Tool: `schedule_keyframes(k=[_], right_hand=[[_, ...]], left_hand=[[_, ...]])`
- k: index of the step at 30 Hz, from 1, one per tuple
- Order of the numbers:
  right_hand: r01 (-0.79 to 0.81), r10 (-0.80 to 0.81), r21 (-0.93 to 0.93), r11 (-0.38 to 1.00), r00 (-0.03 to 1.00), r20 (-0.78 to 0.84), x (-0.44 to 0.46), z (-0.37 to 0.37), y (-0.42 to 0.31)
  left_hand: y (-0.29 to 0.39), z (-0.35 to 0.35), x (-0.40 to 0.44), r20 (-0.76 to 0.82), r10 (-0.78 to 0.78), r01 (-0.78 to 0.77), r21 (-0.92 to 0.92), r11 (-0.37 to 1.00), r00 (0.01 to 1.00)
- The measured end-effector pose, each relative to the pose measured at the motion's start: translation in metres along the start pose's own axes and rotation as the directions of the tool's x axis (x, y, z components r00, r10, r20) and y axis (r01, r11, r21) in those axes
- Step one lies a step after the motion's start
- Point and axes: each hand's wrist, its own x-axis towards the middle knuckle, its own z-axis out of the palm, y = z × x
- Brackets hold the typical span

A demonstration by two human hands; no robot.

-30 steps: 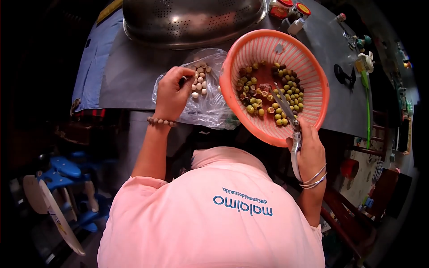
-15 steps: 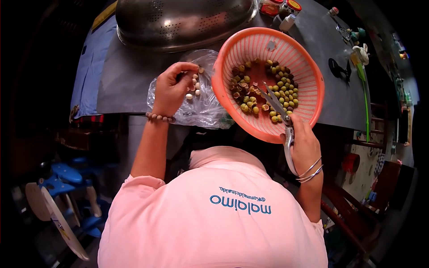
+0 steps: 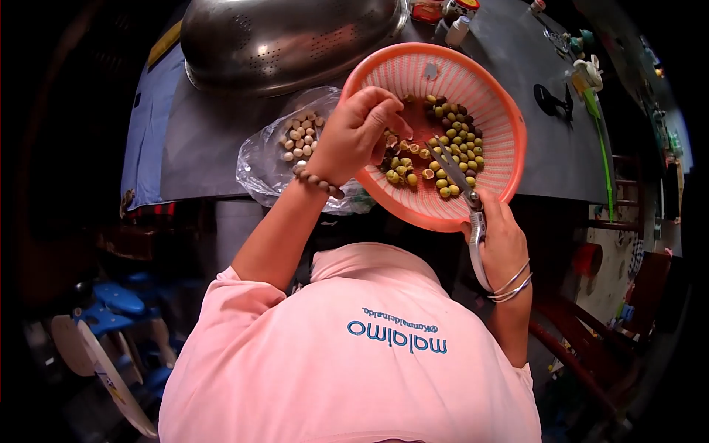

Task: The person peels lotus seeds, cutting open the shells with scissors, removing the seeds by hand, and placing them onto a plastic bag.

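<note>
My right hand (image 3: 501, 240) grips metal pruning shears (image 3: 475, 214) at the near right rim of an orange plastic basket (image 3: 509, 166). Their blades are apart and point into the basket. Small round green and brown nuts (image 3: 461, 144) lie inside, with split shells (image 3: 413, 148) at the left. Over the basket's left side is my left hand (image 3: 358, 133), fingers curled and pinched; whatever they hold, if anything, is hidden. Left of the basket, a clear plastic bag (image 3: 258, 159) carries several pale, shelled kernels (image 3: 299, 134), partly behind my left wrist.
A large perforated metal colander (image 3: 288, 44) lies upside down at the back left of the grey table (image 3: 203, 140). Jars and a small white bottle (image 3: 458, 31) stand behind the basket. A black stand (image 3: 554, 101) sits at the right. Blue cloth (image 3: 155, 125) covers the left edge.
My left hand has moved right, from above the plastic bag to over the basket, uncovering more pale kernels. The right hand still holds the shears in nearly the same place.
</note>
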Motion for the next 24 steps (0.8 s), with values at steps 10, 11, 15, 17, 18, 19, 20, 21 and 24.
schedule_keyframes(k=[10,11,15,17,18,19,20,21,24], right_hand=[[0.022,-0.017,0.114,0.993,0.999,-0.048,-0.001,-0.001,-0.001],[0.028,-0.022,0.113,0.993,0.998,-0.053,-0.002,0.0,-0.001],[0.016,-0.008,0.146,0.989,0.998,-0.057,-0.003,-0.001,-0.003],[0.028,-0.018,0.15,0.988,0.997,-0.071,-0.004,0.0,-0.004],[0.041,-0.029,0.154,0.987,0.996,-0.083,-0.004,0.0,-0.004],[0.041,-0.028,0.153,0.987,0.996,-0.083,-0.004,0.0,-0.004],[0.041,-0.028,0.157,0.987,0.996,-0.084,-0.004,0.0,-0.004],[0.041,-0.027,0.161,0.986,0.996,-0.085,-0.004,0.0,-0.005],[0.07,-0.052,0.181,0.981,0.993,-0.104,-0.004,0.001,-0.006]], left_hand=[[-0.002,0.02,-0.01,0.094,-0.282,0.277,-0.624,0.731,0.955],[-0.002,0.022,-0.01,0.066,-0.267,0.247,-0.638,0.729,0.961],[-0.009,0.024,-0.011,0.077,-0.235,0.222,-0.688,0.691,0.969],[-0.01,0.025,-0.011,0.077,-0.238,0.224,-0.688,0.691,0.968],[-0.01,0.026,-0.012,0.074,-0.242,0.226,-0.687,0.691,0.967],[-0.011,0.026,-0.012,0.075,-0.243,0.226,-0.687,0.69,0.967],[-0.011,0.026,-0.014,0.072,-0.216,0.206,-0.686,0.697,0.974],[-0.012,0.026,-0.015,0.069,-0.19,0.185,-0.686,0.704,0.979],[-0.023,0.021,-0.016,0.138,-0.133,0.192,-0.732,0.653,0.981]])
